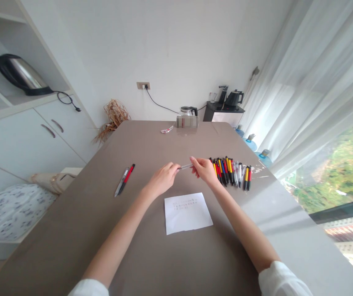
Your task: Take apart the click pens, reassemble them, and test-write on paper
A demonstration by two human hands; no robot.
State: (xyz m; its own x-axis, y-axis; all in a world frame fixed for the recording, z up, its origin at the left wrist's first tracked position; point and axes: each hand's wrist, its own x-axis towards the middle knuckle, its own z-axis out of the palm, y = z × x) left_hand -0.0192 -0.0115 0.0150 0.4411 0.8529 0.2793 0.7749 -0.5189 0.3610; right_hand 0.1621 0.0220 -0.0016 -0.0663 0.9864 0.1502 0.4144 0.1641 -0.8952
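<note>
Between my two hands stretches a slim, pale, see-through pen (pixel 185 166), held level above the table. The fingers of my left hand (pixel 163 179) pinch one end of it. At its other end my right hand (pixel 205 169) closes thumb and fingers on it; part of the pen is hidden there. Just right of that hand lies a row of several pens (pixel 229 172) in yellow, red, blue, black and clear. On the left side lie a clear pen (pixel 121 182) and a red and black pen (pixel 127 179), side by side. A white sheet of paper (pixel 188 220) with faint handwriting rests below my hands.
The brown table (pixel 151 263) reaches to the back wall. At its far edge stands a glass pot (pixel 186 110) behind a blurred box. A kettle (pixel 234 98) sits on a small cabinet beyond. Blue water bottles (pixel 264 158) stand along the right edge, beside white curtains.
</note>
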